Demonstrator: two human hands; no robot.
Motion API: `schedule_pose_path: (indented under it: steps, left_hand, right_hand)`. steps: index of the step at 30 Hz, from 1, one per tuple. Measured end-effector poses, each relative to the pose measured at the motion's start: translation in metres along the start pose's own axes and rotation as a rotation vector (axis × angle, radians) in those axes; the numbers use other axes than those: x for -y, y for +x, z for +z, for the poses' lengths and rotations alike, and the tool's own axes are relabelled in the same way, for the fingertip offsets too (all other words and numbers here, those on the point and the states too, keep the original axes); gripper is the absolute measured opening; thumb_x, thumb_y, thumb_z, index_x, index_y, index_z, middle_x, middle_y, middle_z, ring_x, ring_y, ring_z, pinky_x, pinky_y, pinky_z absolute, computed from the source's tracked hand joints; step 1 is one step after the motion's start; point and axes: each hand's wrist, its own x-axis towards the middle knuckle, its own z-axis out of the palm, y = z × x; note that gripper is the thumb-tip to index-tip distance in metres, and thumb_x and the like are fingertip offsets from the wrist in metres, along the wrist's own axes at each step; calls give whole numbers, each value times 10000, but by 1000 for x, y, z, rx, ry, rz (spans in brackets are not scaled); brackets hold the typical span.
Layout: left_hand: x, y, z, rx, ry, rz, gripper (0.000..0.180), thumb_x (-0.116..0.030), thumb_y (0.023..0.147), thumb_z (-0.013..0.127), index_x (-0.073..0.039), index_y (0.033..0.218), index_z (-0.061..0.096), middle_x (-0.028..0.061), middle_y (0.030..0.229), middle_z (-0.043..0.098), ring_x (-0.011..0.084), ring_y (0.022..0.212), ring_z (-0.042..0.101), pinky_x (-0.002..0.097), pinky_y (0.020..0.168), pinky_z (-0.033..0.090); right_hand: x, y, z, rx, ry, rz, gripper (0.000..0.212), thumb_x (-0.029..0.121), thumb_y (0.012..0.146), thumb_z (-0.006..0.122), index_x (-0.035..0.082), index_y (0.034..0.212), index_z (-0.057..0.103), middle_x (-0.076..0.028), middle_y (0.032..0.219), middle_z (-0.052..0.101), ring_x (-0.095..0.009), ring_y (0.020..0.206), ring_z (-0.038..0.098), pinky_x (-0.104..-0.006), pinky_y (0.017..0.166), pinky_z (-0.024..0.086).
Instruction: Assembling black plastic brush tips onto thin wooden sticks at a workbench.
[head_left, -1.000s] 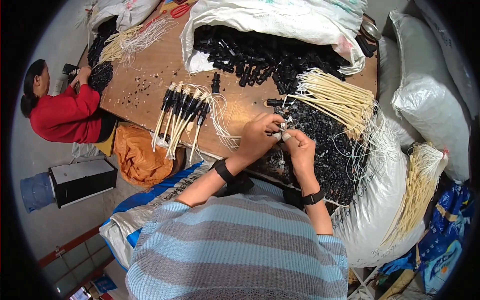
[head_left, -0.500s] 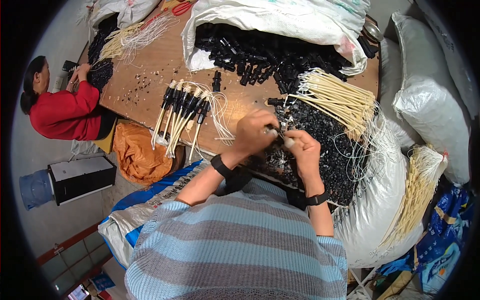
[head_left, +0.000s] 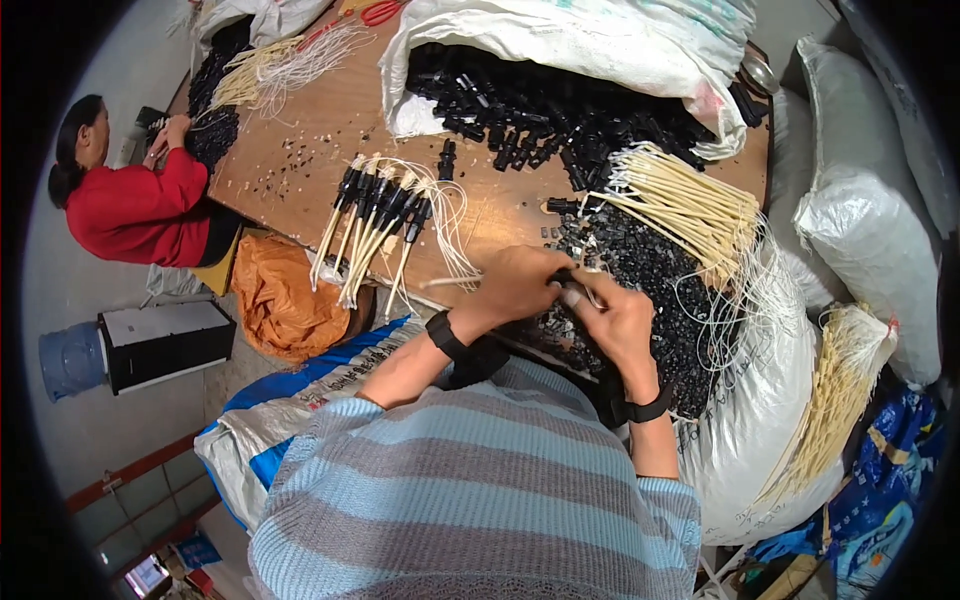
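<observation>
My left hand (head_left: pixel 520 284) is closed round a cream tube (head_left: pixel 446 283), whose end pokes out beside the wrist. Against it, my right hand (head_left: pixel 618 318) is closed, thumb and fingertips pinched together. A dark piece shows between the two hands; what the right fingers grip is mostly hidden. Beneath and beyond them spreads a heap of small black pieces (head_left: pixel 672 272). To the left lie several cream tubes fitted with black connectors (head_left: pixel 383 205), white cords looping from them. A bundle of bare cream tubes (head_left: pixel 690 208) with white cords rests at right.
A white sack (head_left: pixel 560 40) spills black connectors (head_left: pixel 520 110) at the back. One loose connector (head_left: pixel 447 160) stands apart. Red-handled scissors (head_left: pixel 380 12) lie far off. Full white sacks (head_left: pixel 865 190) line the right. A person in red (head_left: pixel 140 205) works at the table's left end.
My hands have come closer together, with the fingertips now nearly meeting. The right hand has shifted slightly down and right. The whole view has shifted a little.
</observation>
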Motion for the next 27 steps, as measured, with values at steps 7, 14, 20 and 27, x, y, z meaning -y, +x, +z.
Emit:
schedule_pose_path:
  steps: [7, 14, 20, 27]
  left_hand:
    - [-4, 1, -32, -46, 202, 126, 262, -43, 677, 674, -103, 932, 684, 116, 815, 673, 304, 717, 654, 373, 593, 514]
    - [54, -23, -113, -546, 692, 13, 183, -79, 636, 667, -78, 817, 644, 55, 937, 653, 272, 999, 563, 434, 945, 360]
    - [46, -10, -92, -521, 491, 43, 403, -28, 624, 677, -38, 1024, 627, 122, 1038, 640, 321, 1032, 571, 452, 927, 426]
    - [35, 67, -6, -20, 305, 106, 487, -3, 697, 637, -82, 1176, 603, 153, 1001, 668, 345, 919, 624, 437, 760, 510]
  right_hand:
    - [16, 16, 25, 21, 393, 306, 194, 134, 788, 754, 37, 906, 635, -41, 596, 554, -134, 484, 467, -282, 483, 402]
    - [15, 21, 5, -253, 112, -91, 56, 18, 817, 672, 0, 869, 674, -129, 936, 680, -246, 765, 661, -296, 653, 520]
    - [-24, 18, 3, -45, 17, 48, 209, 150, 783, 735, 34, 955, 709, -131, 959, 695, -277, 862, 671, -334, 758, 519]
    - [-100, 44, -51, -200, -670, 175, 128, 68, 717, 713, 69, 840, 679, -143, 774, 609, -343, 700, 601, -425, 622, 464]
